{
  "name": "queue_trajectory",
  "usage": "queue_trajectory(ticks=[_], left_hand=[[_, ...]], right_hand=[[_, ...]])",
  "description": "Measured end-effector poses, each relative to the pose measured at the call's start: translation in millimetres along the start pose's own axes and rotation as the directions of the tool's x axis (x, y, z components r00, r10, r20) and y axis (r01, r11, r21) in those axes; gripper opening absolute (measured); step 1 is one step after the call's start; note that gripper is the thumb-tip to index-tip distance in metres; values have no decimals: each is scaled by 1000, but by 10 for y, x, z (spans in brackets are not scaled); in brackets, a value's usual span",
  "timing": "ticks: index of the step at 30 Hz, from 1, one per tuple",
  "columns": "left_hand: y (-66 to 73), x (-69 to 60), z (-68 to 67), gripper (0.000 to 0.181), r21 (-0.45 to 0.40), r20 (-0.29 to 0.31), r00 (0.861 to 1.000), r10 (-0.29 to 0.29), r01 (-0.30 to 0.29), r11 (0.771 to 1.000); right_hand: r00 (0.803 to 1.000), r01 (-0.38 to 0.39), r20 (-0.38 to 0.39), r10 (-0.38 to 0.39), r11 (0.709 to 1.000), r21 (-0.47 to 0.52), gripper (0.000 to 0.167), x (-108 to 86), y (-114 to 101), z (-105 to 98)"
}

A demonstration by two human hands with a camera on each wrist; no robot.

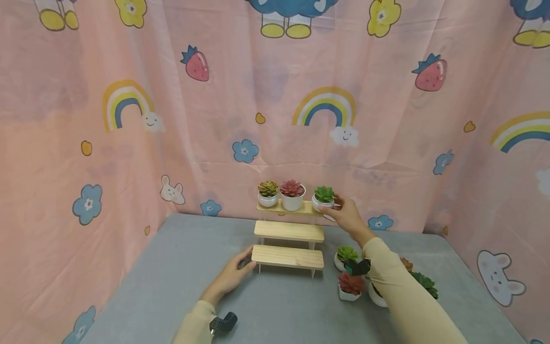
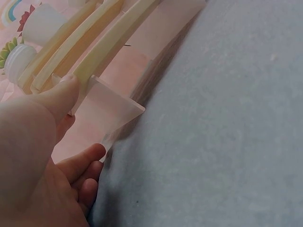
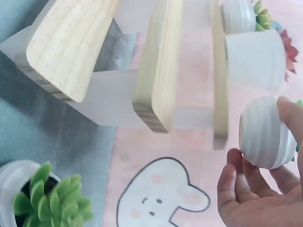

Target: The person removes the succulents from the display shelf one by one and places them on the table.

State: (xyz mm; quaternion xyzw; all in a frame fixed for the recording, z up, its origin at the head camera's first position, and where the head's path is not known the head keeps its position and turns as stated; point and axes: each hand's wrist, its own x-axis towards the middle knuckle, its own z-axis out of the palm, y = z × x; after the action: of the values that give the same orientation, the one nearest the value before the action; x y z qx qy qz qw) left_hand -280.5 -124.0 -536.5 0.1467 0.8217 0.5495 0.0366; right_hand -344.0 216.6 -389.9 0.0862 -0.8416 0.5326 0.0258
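A three-tier wooden stand (image 1: pixel 289 231) with pale planks and translucent side supports stands near the back of the table. My right hand (image 1: pixel 349 219) holds a ribbed white pot with a green succulent (image 1: pixel 323 197) at the right end of the top plank; in the right wrist view a small gap shows between pot and plank. My left hand (image 1: pixel 232 273) grips the left end of the lowest plank (image 2: pixel 109 52), thumb against its edge. On the top plank are a yellow-green succulent in a white pot (image 1: pixel 268 195) and a pink succulent in a white pot (image 1: pixel 292 196).
Right of the stand, on the grey table (image 1: pixel 180 272), are a light-green succulent (image 1: pixel 347 253), a red succulent in a white pot (image 1: pixel 351 286) and other potted succulents partly hidden by my right sleeve. A pink printed curtain (image 1: pixel 275 95) hangs behind the table.
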Motion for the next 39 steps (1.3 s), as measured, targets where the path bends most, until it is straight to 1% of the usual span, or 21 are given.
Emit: queue_trajectory(ticks=[3,9,13,17,21,24,27,32,35,39], left_hand=[[2,9,0,65,12,0,1000,6,-6,1000],[3,3,0,63,2,-11,1000,2,-2,1000],[-12,-6,-2,63,6,-20,1000,4,-4,1000],[-3,-10,-4,63,9,-19,1000,0,0,1000],[-3,-6,0,65,7,-13,1000,-5,5,1000],[-6,2,-2,65,10,-11,1000,-3,4,1000],[-3,-2,-6,64,4,-15,1000,-2,2,1000],[-7,-2,0,64,-7,-10,1000,0,0,1000],[-10,3,6,64,3,-9,1000,6,-6,1000],[-12,3,6,65,9,-2,1000,5,-5,1000]], right_hand=[[1000,18,3,-18,1000,-6,71,-83,-39,-81],[998,64,25,-63,997,-38,74,-272,-101,-198],[993,113,27,-112,992,-59,74,-372,-130,-229],[988,150,56,-146,986,-67,74,-480,-128,-273],[987,142,86,-136,987,-79,77,-623,-128,-312],[988,132,93,-123,986,-103,80,-729,-134,-332],[987,141,90,-130,981,-131,78,-833,-128,-342],[987,149,89,-137,977,-152,70,-980,-83,-352],[985,155,93,-142,978,-143,66,-1053,-49,-348],[980,187,95,-178,976,-107,65,-1141,18,-302]])
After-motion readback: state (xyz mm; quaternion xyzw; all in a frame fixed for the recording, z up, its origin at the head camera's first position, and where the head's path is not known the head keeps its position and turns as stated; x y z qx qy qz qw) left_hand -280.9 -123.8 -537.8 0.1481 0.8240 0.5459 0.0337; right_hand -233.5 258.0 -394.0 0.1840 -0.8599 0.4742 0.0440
